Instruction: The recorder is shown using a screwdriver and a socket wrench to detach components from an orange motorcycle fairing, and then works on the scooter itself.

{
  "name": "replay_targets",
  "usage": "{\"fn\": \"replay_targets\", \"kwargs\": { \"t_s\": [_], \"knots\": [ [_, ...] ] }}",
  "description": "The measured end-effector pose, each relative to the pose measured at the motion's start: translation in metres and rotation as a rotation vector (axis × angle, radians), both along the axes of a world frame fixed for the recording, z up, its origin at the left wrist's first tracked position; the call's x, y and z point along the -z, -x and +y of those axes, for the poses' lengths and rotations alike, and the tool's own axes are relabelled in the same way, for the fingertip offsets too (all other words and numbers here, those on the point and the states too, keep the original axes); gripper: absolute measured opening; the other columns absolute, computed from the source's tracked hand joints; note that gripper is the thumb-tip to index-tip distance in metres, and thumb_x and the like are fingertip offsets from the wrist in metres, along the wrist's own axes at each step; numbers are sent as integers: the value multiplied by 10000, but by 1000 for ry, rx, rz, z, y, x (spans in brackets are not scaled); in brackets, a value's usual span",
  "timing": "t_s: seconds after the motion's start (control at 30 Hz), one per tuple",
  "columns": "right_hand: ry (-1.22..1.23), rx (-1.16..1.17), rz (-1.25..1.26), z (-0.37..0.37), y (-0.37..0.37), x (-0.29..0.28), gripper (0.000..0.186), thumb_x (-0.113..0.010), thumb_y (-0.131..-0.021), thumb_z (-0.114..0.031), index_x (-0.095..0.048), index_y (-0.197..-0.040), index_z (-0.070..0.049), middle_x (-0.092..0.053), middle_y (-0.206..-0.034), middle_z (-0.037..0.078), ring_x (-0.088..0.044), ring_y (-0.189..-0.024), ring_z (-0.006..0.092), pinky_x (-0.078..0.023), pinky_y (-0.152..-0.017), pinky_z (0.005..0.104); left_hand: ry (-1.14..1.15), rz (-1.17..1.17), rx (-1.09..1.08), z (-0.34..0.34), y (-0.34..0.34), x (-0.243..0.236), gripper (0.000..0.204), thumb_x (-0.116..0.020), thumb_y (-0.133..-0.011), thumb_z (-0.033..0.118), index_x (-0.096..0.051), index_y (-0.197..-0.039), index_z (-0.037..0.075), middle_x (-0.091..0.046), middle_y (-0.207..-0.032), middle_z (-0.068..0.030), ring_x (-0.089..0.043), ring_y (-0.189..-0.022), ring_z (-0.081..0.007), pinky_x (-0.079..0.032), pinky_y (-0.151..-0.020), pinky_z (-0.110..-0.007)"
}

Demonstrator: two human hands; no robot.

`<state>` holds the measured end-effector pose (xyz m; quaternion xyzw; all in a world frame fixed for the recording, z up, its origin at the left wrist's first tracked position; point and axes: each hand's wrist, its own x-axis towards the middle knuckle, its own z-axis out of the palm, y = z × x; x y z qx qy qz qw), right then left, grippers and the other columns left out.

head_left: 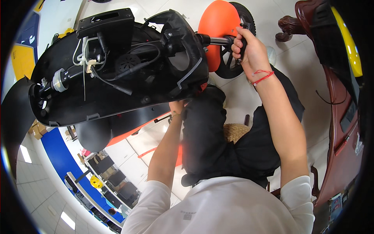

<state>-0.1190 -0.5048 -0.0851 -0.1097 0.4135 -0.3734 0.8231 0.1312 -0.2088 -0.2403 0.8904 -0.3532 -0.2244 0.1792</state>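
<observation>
A scooter's open black front section (128,74) lies across the upper left, with its steering tube (74,72) and loose cables (128,70) exposed. From it a shiny fork tube (220,40) runs toward the black front wheel (230,70), which sits beside an orange mudguard (217,29). My right hand (251,48) is closed around a black part (243,45) at the wheel end of the fork; its exact kind is unclear. Under the lower edge of the black section, my left hand (176,107) is partly covered, its fingers hidden.
A black box-shaped unit (105,23) sits on top of the front section. My legs (202,128) straddle a woven seat (235,132). At the right stands a reddish-brown wooden table (339,156) with a carved leg (288,29); yellow and black panels (346,43) rest above it.
</observation>
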Motion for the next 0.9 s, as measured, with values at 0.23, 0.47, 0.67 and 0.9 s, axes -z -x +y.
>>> {"fn": "replay_targets", "kwargs": {
  "t_s": [0.23,0.47,0.67,0.9],
  "knots": [
    [59,-42,-29,5,-2,4,210,-575,-917,-254,-486,-810,-96,-438,-646,-14,-433,-592,96,-321,-534,245,502,456,-497,0,-34,-29,131,-571,-894,95,-637,-941,-6,-653,-888,-70,-594,-762,-155,-473,-658,-274],
    [70,-76,47,2,-5,-4,193,-505,-913,-214,-504,-736,-137,-502,-597,-22,-461,-485,91,-350,-437,229,486,707,-541,11,-15,-118,134,-538,-938,160,-605,-947,44,-602,-866,-40,-569,-788,-130,-471,-730,-270],
    [108,-81,94,4,4,0,239,-500,-928,-259,-495,-718,-145,-482,-575,-25,-441,-464,92,-327,-418,235,450,797,-661,36,-5,-122,158,-552,-915,212,-606,-952,68,-624,-893,-31,-585,-835,-127,-471,-763,-276],
    [96,-43,60,9,19,8,251,-518,-925,-274,-501,-710,-146,-474,-573,-29,-440,-462,94,-328,-424,232,467,737,-724,26,10,-125,166,-586,-902,221,-621,-963,70,-631,-984,-19,-578,-875,-121,-452,-768,-259]
  ]
}}
